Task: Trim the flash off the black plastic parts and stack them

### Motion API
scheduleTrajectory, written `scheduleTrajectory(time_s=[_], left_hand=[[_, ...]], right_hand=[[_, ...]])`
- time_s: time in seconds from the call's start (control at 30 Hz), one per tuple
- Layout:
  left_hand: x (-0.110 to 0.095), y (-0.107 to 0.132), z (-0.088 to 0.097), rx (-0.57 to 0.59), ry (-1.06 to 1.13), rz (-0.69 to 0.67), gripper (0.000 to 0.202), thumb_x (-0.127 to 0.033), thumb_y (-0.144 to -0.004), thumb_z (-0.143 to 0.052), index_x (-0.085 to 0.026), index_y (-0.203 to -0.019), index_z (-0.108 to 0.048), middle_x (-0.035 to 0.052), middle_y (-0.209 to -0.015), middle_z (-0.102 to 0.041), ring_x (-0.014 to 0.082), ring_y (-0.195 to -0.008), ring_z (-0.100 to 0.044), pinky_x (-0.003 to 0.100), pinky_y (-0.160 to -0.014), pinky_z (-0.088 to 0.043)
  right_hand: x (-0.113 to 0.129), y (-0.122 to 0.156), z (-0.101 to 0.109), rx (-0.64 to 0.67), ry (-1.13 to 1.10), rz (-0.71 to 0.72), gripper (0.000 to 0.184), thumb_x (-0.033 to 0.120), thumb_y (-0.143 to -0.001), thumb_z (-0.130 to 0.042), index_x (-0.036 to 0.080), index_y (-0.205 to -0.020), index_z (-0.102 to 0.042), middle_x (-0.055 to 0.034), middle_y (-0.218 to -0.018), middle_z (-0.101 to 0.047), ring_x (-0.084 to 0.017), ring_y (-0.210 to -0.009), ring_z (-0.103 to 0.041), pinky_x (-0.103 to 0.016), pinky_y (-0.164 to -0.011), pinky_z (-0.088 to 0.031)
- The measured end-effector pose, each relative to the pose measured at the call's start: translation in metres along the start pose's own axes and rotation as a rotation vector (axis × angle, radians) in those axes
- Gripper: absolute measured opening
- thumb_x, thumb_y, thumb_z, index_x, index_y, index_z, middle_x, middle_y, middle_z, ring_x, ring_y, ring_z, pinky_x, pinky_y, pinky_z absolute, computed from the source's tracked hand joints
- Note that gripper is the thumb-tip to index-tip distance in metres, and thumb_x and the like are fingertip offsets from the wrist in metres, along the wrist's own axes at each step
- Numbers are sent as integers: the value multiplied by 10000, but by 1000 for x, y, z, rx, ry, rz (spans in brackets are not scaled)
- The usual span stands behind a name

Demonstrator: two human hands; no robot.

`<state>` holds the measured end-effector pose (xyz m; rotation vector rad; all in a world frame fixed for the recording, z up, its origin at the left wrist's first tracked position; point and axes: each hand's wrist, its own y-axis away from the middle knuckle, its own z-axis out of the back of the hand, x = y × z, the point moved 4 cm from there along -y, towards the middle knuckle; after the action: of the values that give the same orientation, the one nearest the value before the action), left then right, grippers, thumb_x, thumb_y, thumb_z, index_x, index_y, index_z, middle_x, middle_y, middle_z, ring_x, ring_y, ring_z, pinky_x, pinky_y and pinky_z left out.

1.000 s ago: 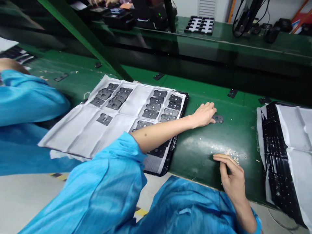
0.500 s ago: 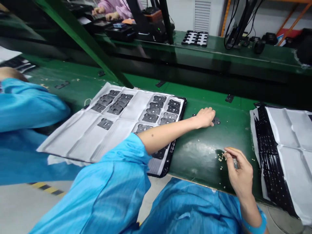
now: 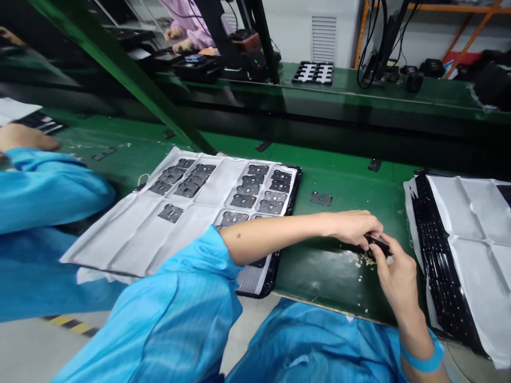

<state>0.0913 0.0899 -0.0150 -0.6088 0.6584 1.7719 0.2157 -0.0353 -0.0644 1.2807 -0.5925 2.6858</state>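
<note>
My left hand [image 3: 353, 227] and my right hand [image 3: 395, 274] meet over the green belt [image 3: 343, 186], both pinching one small black flat part [image 3: 377, 245]. Pale crumbs [image 3: 365, 261] lie scattered on the belt just under the hands. Another small black part [image 3: 321, 199] lies alone on the belt, left of and beyond my hands. To the left sits a black tray [image 3: 289, 205] lined with white sheet, holding several black parts [image 3: 255, 187].
A stack of black trays under white sheets [image 3: 459, 234] stands at the right. Another person's blue sleeve [image 3: 48, 186] and hand [image 3: 22, 137] are at the left. A green diagonal beam [image 3: 120, 69], a raised shelf with devices, and a black tray [image 3: 313, 72] lie behind.
My left hand left the far spot on the belt and came back to my right hand with a black part. My right hand rose off the belt to take hold of it.
</note>
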Motion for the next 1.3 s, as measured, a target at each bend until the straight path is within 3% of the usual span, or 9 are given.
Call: scheduleTrajectory(time_s=[0.17, 0.33, 0.5, 0.7, 0.83, 0.97, 1.03, 1.17, 1.3], left_hand=[[45, -28, 42, -93, 69, 269, 144, -250, -809, -911, -194, -819, -779, 15, -870, -801, 192, -850, -723, 259, -761, -496], [101, -88, 101, -411, -101, 604, 346, -384, -1048, -674, -59, -1094, -782, 241, -1229, -771, 337, -1143, -732, 387, -938, -546], [124, -149, 107, -499, -153, 699, 532, -317, -998, -765, 3, -1405, -642, 332, -1579, -540, 421, -1495, -494, 470, -1165, -454], [130, -174, 103, -370, -112, 619, 483, -99, -888, -799, -41, -1355, -692, 248, -1381, -699, 360, -1283, -668, 406, -1018, -537], [104, -156, 88, -286, -104, 483, 312, -139, -850, -825, -114, -1158, -784, 128, -1146, -789, 296, -1104, -734, 373, -949, -552], [72, -124, 56, -46, -111, 370, 202, -164, -793, -860, -136, -983, -796, 80, -947, -803, 277, -960, -753, 359, -863, -557], [61, -102, 49, -16, -140, 363, 239, -193, -796, -879, -134, -1009, -787, 98, -1029, -811, 286, -1021, -751, 347, -882, -550], [41, -39, 43, -185, -319, 356, 355, -275, -985, -744, -106, -1295, -716, 180, -1385, -722, 323, -1282, -684, 369, -1030, -518], [21, 48, -9, -262, -376, 379, 589, -478, -1119, -556, -67, -1540, -552, 243, -1612, -576, 359, -1492, -565, 464, -1220, -445]], right_hand=[[-20, 16, 6, -35, -168, -188, 352, 530, -985, -740, 217, -1103, -849, -106, -1028, -874, -293, -883, -832, -413, -852, -669], [-29, 34, 1, -64, -457, -402, 389, 562, -921, -824, 188, -1011, -775, -132, -992, -870, -287, -822, -841, -391, -758, -692], [-33, 43, 18, -163, -530, -476, 368, 532, -957, -811, 208, -1076, -685, -120, -977, -865, -279, -845, -849, -409, -834, -683], [-39, 48, 32, -320, -481, -478, 337, 497, -981, -794, 212, -1088, -647, -104, -996, -860, -257, -800, -839, -415, -864, -647], [-33, 48, 30, -339, -552, -430, 264, 441, -1029, -749, 215, -1116, -644, -88, -1028, -855, -253, -899, -837, -456, -969, -619], [-31, 51, 26, -281, -597, -452, 275, 461, -1022, -747, 193, -1082, -748, -95, -1041, -854, -262, -1033, -800, -457, -1058, -563], [-30, 55, 25, -259, -625, -466, 296, 472, -999, -764, 181, -1047, -788, -97, -1028, -850, -265, -1012, -785, -430, -995, -575], [-28, 66, 28, -311, -642, -482, 272, 451, -963, -799, 181, -1001, -795, -90, -1036, -835, -241, -944, -757, -351, -814, -575], [-28, 73, 30, -355, -686, -447, 238, 429, -968, -790, 195, -1004, -769, -96, -1074, -817, -266, -1027, -762, -423, -933, -603]])
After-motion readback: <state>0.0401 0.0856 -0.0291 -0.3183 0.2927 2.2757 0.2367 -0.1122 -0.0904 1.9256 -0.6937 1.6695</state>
